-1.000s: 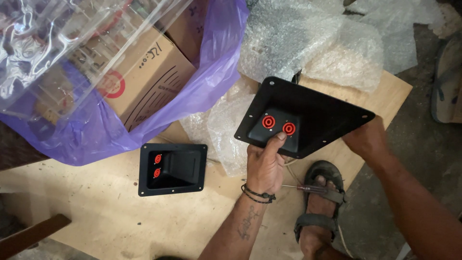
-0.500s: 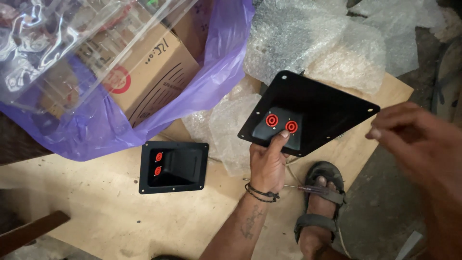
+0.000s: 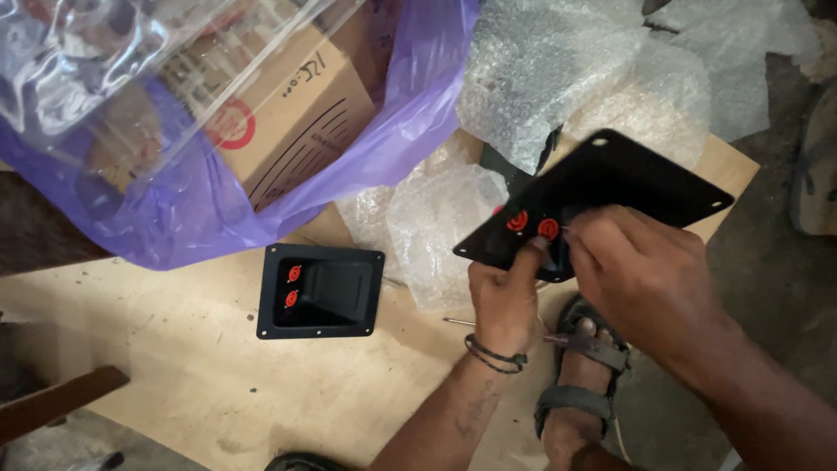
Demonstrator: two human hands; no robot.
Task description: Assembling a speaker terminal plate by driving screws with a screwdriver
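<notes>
Gripping the black terminal plate (image 3: 610,187), left hand (image 3: 504,296) beside right hand (image 3: 641,275).

Soft daylight, plastic glare, slight motion blur

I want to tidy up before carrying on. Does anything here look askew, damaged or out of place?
Nothing looks damaged. The large black plate is tilted only because the left hand holds it up while the right hand touches its red sockets. A screwdriver lies half hidden under the left wrist, and bubble wrap is strewn about.
</notes>
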